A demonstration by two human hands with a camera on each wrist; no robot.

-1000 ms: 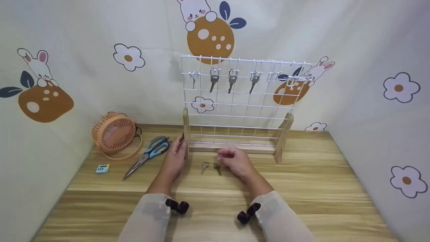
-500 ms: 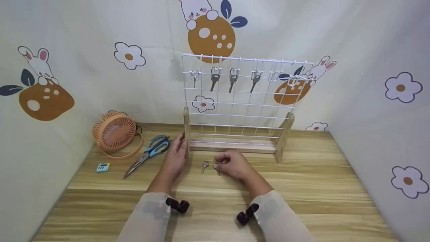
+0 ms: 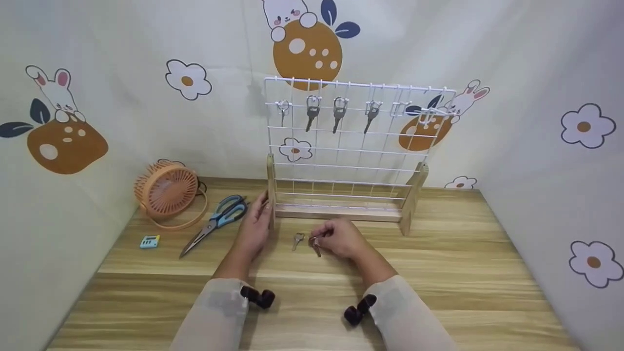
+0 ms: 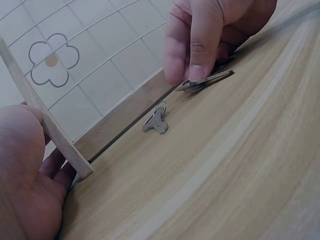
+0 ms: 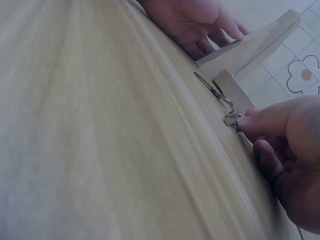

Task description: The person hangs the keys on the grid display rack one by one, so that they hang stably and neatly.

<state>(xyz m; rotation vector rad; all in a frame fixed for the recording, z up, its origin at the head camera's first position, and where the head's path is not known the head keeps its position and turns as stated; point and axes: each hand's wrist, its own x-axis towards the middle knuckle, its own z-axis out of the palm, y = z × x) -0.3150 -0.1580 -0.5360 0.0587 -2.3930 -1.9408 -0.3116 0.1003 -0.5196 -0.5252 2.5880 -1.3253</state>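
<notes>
Low before the rack (image 3: 336, 212), right hand (image 3: 343, 239): thumb and fingers pinch a key (image 3: 318, 250), its blade pointing away from the rack; whether the tip touches the table (image 3: 487, 282) cannot be told.
Left hand (image 3: 253, 229): well apart from the right, against the left post (image 3: 271, 180); whether its fingers close round the wood or merely rest there is unclear.
Pinch: a firm hold near the head should stop the blade swivelling; the fingertips partly hide that end.
Second key (image 3: 298, 240): lies on the table, just beside the pinched one, toward the left hand; a straight upward lift would likely avoid nudging it.
Hung keys (image 3: 340, 117): four, high on the wire grid; a steady left hand should spare them a jolt should the rack be bumped.
</notes>
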